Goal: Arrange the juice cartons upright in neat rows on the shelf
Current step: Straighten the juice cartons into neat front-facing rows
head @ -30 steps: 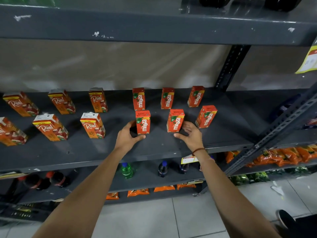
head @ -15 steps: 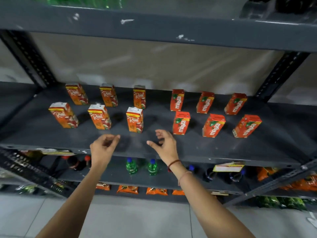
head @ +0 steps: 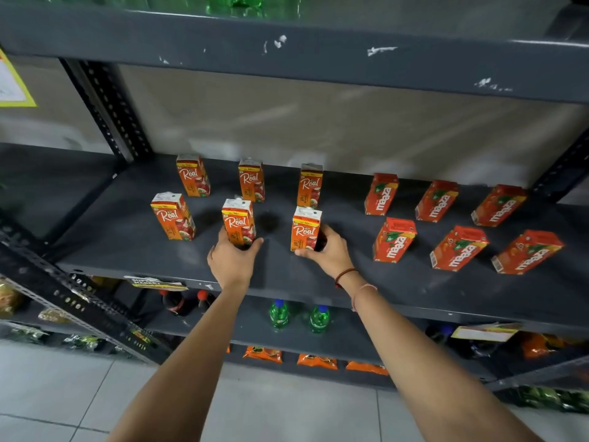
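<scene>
Carton [head: 239, 225] base behind left hand [head: 232, 263]

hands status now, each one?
Left hand: closed on the front-middle Real carton.
Right hand: closed on the front-right Real carton.

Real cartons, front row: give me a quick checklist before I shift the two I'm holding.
1. Left hand wrapped around middle front Real carton: ok.
2. Right hand around right front Real carton: ok.
3. Both cartons upright: ok.
4. Back row Real cartons standing apart from the front ones: ok.
5. Shelf bare between the held cartons: ok.
6. Grip firmness: cannot tell.
</scene>
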